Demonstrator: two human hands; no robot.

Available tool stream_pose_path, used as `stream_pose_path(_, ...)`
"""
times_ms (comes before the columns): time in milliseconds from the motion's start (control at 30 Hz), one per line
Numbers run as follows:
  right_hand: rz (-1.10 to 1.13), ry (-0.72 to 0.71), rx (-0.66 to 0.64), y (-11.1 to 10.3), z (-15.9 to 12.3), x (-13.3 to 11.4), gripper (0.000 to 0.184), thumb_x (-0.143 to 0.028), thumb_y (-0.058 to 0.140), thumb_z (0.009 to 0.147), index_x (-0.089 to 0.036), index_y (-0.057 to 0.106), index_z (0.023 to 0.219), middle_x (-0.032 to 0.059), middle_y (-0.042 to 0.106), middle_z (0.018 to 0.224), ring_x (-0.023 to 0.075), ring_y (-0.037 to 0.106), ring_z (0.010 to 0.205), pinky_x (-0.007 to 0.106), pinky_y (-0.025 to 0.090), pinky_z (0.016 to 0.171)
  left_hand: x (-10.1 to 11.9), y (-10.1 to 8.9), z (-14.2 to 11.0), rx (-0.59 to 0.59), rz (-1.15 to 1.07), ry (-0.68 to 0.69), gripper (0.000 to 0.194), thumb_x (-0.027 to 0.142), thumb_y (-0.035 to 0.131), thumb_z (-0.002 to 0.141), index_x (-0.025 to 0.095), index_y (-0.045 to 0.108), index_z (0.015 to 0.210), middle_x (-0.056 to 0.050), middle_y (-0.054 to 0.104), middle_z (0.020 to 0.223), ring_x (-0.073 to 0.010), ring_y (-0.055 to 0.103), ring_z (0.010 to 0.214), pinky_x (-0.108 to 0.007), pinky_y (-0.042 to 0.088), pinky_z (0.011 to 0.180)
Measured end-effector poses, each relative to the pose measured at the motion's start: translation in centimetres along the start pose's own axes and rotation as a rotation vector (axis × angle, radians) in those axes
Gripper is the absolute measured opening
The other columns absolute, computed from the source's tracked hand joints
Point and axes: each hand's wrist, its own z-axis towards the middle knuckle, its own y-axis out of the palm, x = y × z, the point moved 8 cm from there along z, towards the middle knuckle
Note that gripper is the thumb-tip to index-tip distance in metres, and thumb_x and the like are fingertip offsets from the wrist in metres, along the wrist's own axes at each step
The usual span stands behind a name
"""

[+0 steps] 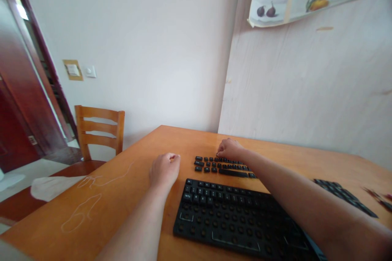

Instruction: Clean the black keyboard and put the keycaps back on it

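A black keyboard (226,216) lies in front of me. Keycaps fill its upper rows, while the lower rows show bare key sockets. Just beyond it, loose black keycaps (214,164) are laid out in rows on the table, with a long space bar (233,173) in the nearest row. My right hand (230,149) reaches over to the far row, its fingers pinched on a small black keycap (217,155). To the left of the rows, my left hand (165,169) is curled closed above the table. Its fingers hide whatever it may hold.
The orange wooden table (122,195) meets the wall at its far side. More black keycaps (343,195) and thin pointed tools (378,197) lie at the right. White string (81,212) rests on the left. A wooden chair (99,130) stands beyond the left edge.
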Motion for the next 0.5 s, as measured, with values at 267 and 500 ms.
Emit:
stream_pose_path(267,0.041,-0.085,0.100,-3.5,-3.3,-2.1,0.020,-0.032,0.062,0.079,-0.020,0.077,0.083,0.0075,0.072,0.088,0.0193,0.060,0.084,0.030,0.043,0.079,0.1,0.0,0.0,-0.024,0.001,-0.024,0.038,0.054,0.050,0.084,0.030,0.072,0.104,-0.006,0.072,0.108,-0.0246,0.064,0.098,-0.030,0.043,0.074)
stream_pose_path(500,0.127,-0.341,0.179,-5.6,-11.6,-7.4,0.013,-0.032,0.065,0.081,-0.022,0.074,0.081,0.0043,0.066,0.085,0.0196,0.054,0.089,0.032,0.040,0.084,0.2,0.1,0.0,-0.011,0.021,0.004,0.039,0.055,0.047,0.085,0.031,0.072,0.102,-0.006,0.072,0.109,-0.0258,0.065,0.094,-0.032,0.043,0.072)
